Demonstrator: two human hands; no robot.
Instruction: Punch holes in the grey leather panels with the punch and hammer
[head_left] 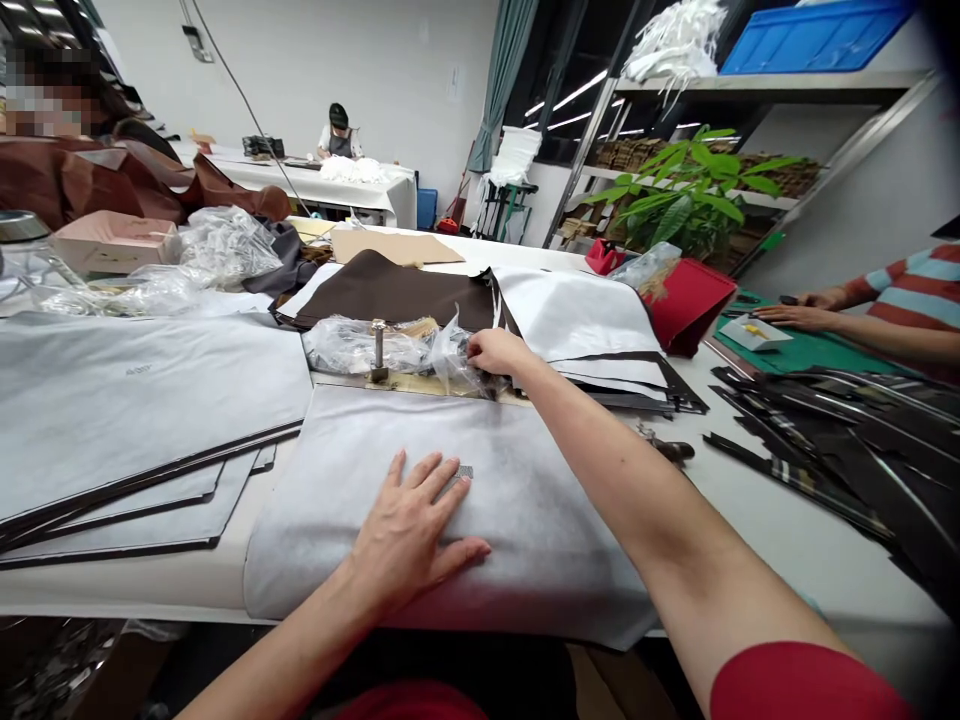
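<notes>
A grey-white sheet of material (330, 480) lies in front of me and hangs a little over the table's front edge. My left hand (416, 515) rests flat on it, fingers spread, beside a small grey patterned patch (466, 472). Beyond the sheet, my right hand (495, 352) is at a clear plastic bag (450, 355), its fingers bent and closed together. Whatever those fingertips pinch is hidden. Left of that hand stands a small metal post tool (379, 352) among more clear plastic bags (334, 345).
Grey sheets with dark edges (150, 400) lie left. Brown and white sheets (420, 285) are stacked behind the bags. Dark strips (825, 450) and a metal tool (667, 445) lie right. A co-worker's hands (806, 312) are over a green mat (832, 350); another person (340, 135) sits far back.
</notes>
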